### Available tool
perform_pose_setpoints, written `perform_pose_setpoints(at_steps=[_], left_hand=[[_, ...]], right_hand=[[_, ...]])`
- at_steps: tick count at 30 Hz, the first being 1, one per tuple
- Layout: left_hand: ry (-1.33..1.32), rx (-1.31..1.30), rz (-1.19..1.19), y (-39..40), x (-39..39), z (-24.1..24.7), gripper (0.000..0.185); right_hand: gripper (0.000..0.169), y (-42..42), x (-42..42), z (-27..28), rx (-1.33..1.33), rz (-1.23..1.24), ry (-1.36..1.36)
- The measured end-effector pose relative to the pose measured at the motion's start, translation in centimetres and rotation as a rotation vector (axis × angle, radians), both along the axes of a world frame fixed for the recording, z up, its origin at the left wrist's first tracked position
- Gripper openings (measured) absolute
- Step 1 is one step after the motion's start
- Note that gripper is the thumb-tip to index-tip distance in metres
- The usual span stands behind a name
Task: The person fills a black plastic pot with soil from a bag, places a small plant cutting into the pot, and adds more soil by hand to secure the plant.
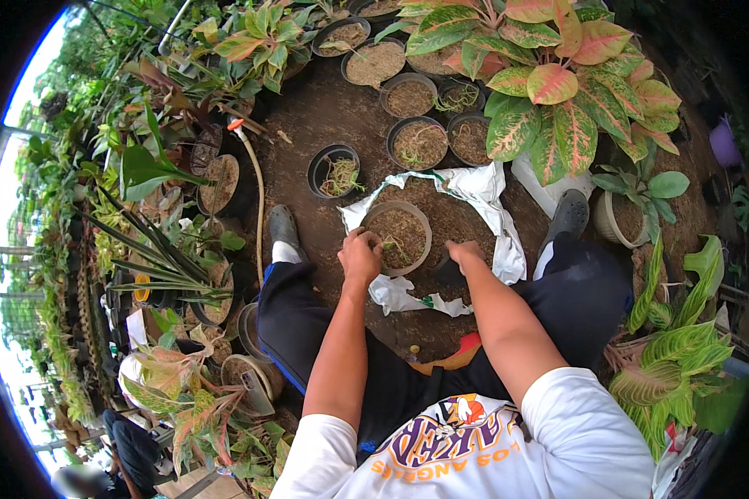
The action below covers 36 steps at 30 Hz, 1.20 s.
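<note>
My left hand (360,254) is at the left rim of a round plastic pot (429,232), fingers curled. Whether it grips the rim or pinches a stem is hidden. Soil fills much of this pot, and a small green seedling (397,249) lies across it near my fingertips. To the right, my right hand (466,254) is closed on a dark scoop-like tool (447,272), its lower end down at the soil. Both hands are over an opened white sack (510,246), its edges spread in a ring around loose brown potting soil (465,218).
A black pot of cut plantlets (339,176) stands beyond the sack. Several soil-filled pots (417,143) sit farther back. A large red-green aglaonema (552,84) overhangs the far right. A hose (256,187) runs along the left, beside potted plants. My clogs (284,226) flank the sack.
</note>
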<state>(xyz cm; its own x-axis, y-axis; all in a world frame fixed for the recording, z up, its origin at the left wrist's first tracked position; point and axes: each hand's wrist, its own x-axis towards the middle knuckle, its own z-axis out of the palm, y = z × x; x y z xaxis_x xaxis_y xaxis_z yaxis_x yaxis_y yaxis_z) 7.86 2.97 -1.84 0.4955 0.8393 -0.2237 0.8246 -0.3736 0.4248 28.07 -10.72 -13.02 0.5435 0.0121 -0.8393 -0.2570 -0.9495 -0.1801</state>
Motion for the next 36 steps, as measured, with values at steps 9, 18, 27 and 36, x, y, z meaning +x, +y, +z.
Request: perform_pose_setpoints(at_steps=[9, 18, 27, 36], left_hand=[[0.036, 0.075, 0.031, -1.6, 0.7, -0.5, 0.032], [0.267, -0.054, -0.250, -4.1, 2.8, 0.4, 0.059], [0.132, -0.068, -0.157, -3.2, 2.8, -0.9, 0.035], [0.110, 0.168, -0.264, -3.5, 3.4, -1.4, 0.039]], right_hand=[[0.082, 0.0, -0.9, -0.6, 0.366, -0.110, -0.121], [0.073, -1.2, -0.8, 2.3, 0.512, -0.013, -0.185], [0.077, -3.0, 0.2, 2.7, 0.523, -0.021, -0.172], [0.071, -4.4, 1.9, 2.2, 0.635, -0.117, -0.146]])
